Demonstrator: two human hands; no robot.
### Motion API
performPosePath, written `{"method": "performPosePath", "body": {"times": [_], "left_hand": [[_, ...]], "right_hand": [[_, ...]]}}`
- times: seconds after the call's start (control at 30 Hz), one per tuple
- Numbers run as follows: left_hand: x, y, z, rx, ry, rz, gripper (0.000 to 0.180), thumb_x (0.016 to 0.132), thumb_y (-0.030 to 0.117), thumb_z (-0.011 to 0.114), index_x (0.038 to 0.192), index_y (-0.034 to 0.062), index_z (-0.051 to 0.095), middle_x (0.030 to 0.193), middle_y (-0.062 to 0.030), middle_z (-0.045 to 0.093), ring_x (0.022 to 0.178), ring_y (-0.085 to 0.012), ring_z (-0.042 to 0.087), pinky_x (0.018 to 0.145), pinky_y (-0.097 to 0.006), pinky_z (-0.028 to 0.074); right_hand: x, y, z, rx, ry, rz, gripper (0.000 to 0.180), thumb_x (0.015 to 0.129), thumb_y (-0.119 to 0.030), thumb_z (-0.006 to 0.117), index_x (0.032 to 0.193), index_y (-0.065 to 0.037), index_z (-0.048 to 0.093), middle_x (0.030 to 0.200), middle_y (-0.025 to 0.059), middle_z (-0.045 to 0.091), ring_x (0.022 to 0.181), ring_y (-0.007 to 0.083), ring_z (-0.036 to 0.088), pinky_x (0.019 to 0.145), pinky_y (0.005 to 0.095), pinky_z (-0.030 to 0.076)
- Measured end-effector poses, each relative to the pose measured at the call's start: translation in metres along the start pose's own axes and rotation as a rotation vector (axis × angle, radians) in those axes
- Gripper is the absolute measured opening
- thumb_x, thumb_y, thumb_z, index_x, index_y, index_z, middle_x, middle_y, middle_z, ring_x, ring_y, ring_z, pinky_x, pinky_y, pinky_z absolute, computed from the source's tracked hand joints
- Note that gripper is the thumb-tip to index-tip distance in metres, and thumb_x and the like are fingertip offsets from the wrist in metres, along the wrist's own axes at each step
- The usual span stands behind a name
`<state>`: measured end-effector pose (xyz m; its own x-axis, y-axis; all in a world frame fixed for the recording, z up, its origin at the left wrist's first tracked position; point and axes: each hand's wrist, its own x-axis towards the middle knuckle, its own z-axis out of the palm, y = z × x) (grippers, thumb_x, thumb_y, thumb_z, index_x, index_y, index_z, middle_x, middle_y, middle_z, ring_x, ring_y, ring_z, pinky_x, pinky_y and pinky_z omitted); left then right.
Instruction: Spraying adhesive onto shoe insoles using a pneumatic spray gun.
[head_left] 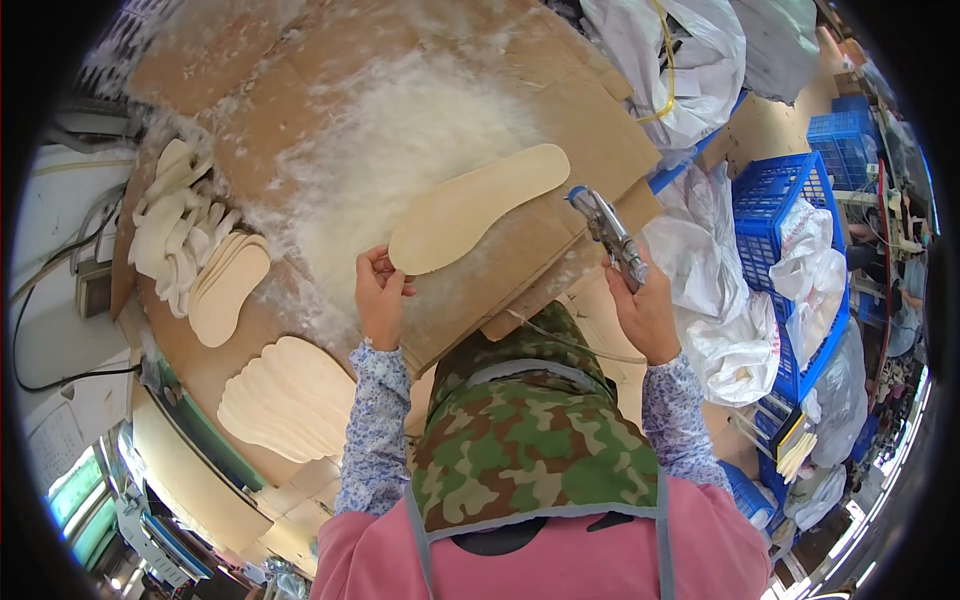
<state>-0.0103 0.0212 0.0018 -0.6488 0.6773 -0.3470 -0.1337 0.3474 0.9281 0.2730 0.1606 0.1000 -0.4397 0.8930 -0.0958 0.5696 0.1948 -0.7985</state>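
Observation:
A pale cream insole (478, 208) is tilted across the middle of the work surface, its wide end toward me. My left hand (382, 296) pinches that end between thumb and fingers. In my right hand (648, 308) is a metal spray gun (614, 240), its blue-tipped nozzle pointing up and left, just off the insole's far end. A thin hose (575, 346) runs below the gun across my camouflage apron. My fingers partly hide the gun's handle.
Cardboard (580, 110) covers the table, coated with white fuzzy residue (350, 150). On the left lie fanned insoles (285, 400), a smaller insole stack (232, 288) and crumpled pale gloves (172, 228). Blue crates (785, 195) and white plastic bags (690, 60) stand at the right.

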Motion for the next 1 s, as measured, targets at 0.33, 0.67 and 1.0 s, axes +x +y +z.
{"method": "performPosePath", "body": {"times": [0.33, 0.67, 1.0], "left_hand": [[-0.002, 0.002, -0.002, -0.024, -0.019, -0.004, 0.031, 0.085, -0.001, 0.051, 0.115, -0.0010, 0.043, 0.094, -0.0088, 0.056, 0.074, -0.0137, 0.060, 0.057, -0.023, 0.050], [-0.002, 0.002, -0.005, -0.049, -0.056, -0.005, 0.031, 0.086, 0.001, 0.052, 0.115, -0.0008, 0.044, 0.095, -0.0080, 0.056, 0.076, -0.0135, 0.059, 0.059, -0.023, 0.050], [0.000, -0.005, -0.006, -0.056, -0.058, 0.012, 0.031, 0.084, -0.002, 0.051, 0.114, -0.0003, 0.045, 0.092, -0.0085, 0.056, 0.073, -0.0136, 0.059, 0.058, -0.024, 0.051]], "right_hand": [[-0.024, -0.017, 0.013, -0.025, 0.036, 0.010, 0.023, 0.084, -0.004, 0.056, 0.107, -0.002, 0.053, 0.079, 0.0132, 0.060, 0.069, 0.0277, 0.060, 0.062, 0.0342, 0.046], [-0.041, -0.041, 0.037, -0.080, -0.094, -0.104, 0.028, 0.079, 0.001, 0.058, 0.107, -0.001, 0.053, 0.087, 0.0172, 0.059, 0.079, 0.0336, 0.059, 0.069, 0.0357, 0.046], [-0.058, -0.051, 0.051, 0.057, -0.235, -0.068, 0.034, 0.077, 0.003, 0.058, 0.109, -0.001, 0.052, 0.089, 0.0194, 0.058, 0.080, 0.0361, 0.058, 0.069, 0.0362, 0.046]]}}
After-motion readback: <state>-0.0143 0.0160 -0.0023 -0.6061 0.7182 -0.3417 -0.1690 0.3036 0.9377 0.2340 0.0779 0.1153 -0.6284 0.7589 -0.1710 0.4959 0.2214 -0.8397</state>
